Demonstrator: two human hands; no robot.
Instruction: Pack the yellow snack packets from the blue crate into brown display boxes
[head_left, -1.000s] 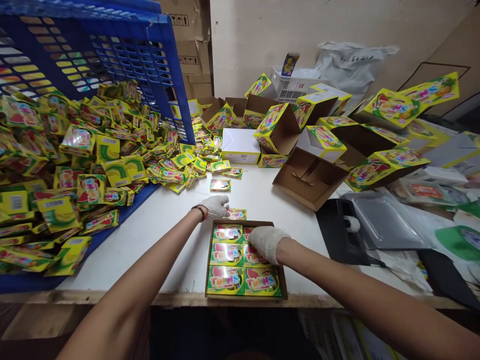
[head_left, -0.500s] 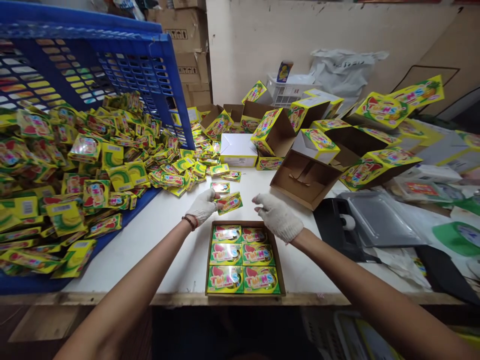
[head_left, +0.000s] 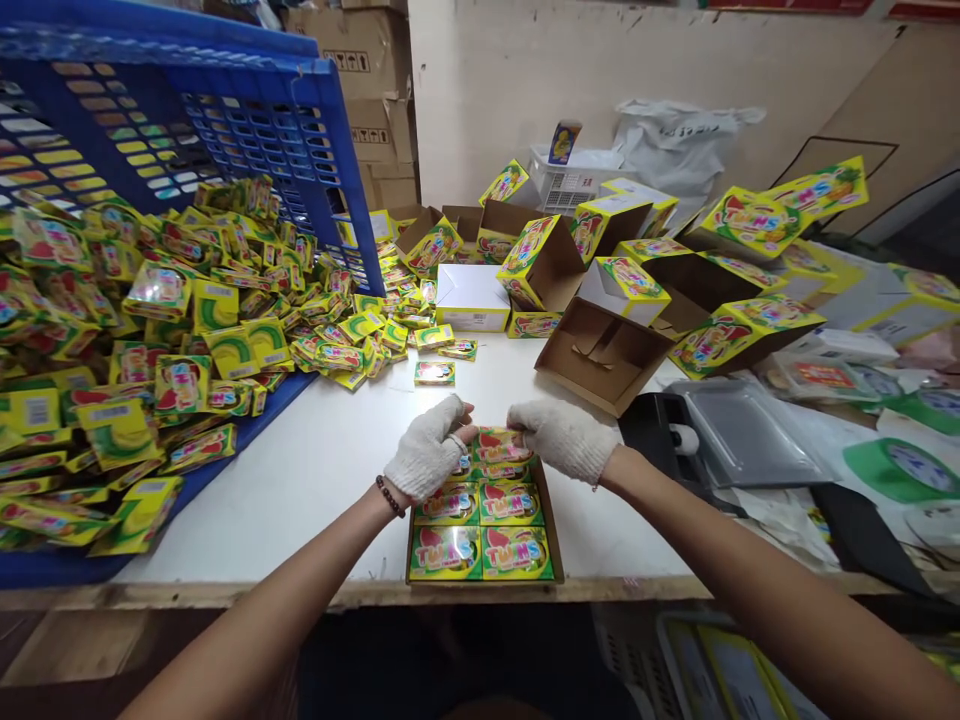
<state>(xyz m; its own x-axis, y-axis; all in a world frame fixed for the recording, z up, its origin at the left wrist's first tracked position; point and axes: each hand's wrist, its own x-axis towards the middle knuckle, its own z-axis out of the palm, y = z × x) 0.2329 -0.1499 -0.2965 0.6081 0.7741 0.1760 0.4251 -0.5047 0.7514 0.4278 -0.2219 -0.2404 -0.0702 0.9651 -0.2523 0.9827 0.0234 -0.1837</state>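
A small flat yellow-and-green cardboard sweet packet (head_left: 501,446) with bright printed lettering is held up over the far right part of a shallow brown cardboard tray (head_left: 554,550), which lies at the middle of the near edge of the white-topped bench (head_left: 337,490). The right hand (head_left: 566,440), in a white knitted glove with bare fingertips, is clamped on the packet's right end; the left hand (head_left: 429,452), gloved alike, has its fingertips at the left end, though whether they pinch it I cannot tell. The tray carries glossy yellow-and-green window packets (head_left: 516,553) side by side in rows, the far left one partly behind the left hand. Just beyond the tray, a single yellow-and-green packet (head_left: 435,374) lies flat. Farther toward the left edge, a tipped blue plastic mesh-sided crate (head_left: 341,170) covers the near left corner, a heap of yellow packets (head_left: 180,385) spilling from it onto the bench. Along the far edge stand open yellow printed cartons (head_left: 540,262) and a white-faced box (head_left: 472,297), with a brown open cardboard tray (head_left: 604,357) tilted in front of them. Toward the right edge lie a clear plastic tray (head_left: 750,425) and a green roll of tape (head_left: 904,468).
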